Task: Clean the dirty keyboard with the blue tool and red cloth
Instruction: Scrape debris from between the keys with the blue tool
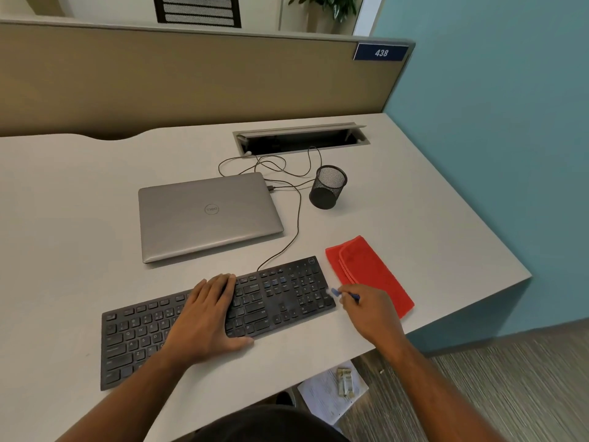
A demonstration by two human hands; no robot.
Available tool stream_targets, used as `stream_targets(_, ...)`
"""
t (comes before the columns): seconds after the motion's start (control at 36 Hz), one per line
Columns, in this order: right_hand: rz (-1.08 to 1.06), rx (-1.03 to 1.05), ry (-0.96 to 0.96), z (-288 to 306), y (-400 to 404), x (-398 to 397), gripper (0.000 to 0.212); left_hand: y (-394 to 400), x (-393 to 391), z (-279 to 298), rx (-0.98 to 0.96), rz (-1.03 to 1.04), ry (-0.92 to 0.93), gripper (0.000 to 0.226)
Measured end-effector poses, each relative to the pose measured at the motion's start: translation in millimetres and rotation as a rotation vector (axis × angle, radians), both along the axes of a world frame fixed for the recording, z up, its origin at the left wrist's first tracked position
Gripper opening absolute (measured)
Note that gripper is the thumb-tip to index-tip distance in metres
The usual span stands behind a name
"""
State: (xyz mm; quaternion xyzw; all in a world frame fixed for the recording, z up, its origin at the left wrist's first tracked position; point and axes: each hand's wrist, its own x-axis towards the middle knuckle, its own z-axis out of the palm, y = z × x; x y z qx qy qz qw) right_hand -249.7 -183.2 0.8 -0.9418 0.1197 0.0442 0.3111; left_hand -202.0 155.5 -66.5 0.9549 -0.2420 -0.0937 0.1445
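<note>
A black dusty keyboard (280, 301) lies slanted on the white desk (79, 218). My left hand (207, 317) rests flat on its middle keys, fingers straight. My right hand (369, 311) pinches a small blue tool (342, 294), whose pale brush tip touches the keyboard's right edge by the number pad. A folded red cloth (369, 272) lies on the desk just right of the keyboard, partly under my right hand.
A shut grey laptop (204, 215) sits behind the keyboard, with cables running to a cable hatch (299, 138). A black mesh pen cup (328, 186) stands at the back right. The desk's right edge is close to the cloth. Papers (331, 393) lie on the floor.
</note>
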Motion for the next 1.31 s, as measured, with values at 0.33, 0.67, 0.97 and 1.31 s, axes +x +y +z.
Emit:
stream_targets(0.33, -0.082, -0.005, -0.069, -6.4, 7.4, -16.7, 0.016, -1.5, -1.2, 6.3, 0.005, 0.003, 0.025, 0.133)
stream_targets(0.67, -0.031, 0.045, -0.055, -6.0, 39.8, -10.3, 0.018, -1.5, -0.7, 7.9, 0.01, -0.002, 0.042, 0.133)
stream_targets(0.97, -0.014, 0.062, -0.034, 1.3, 34.4, 0.2, 0.015, 0.9, 0.4, -1.8, 0.007, 0.0, -0.005, 0.137)
stream_targets(1.31, 0.084, 0.198, 0.09, -9.5, 45.5, 7.1, 0.015, 0.3, 0.6, -1.1, -0.002, 0.008, -0.003, 0.134)
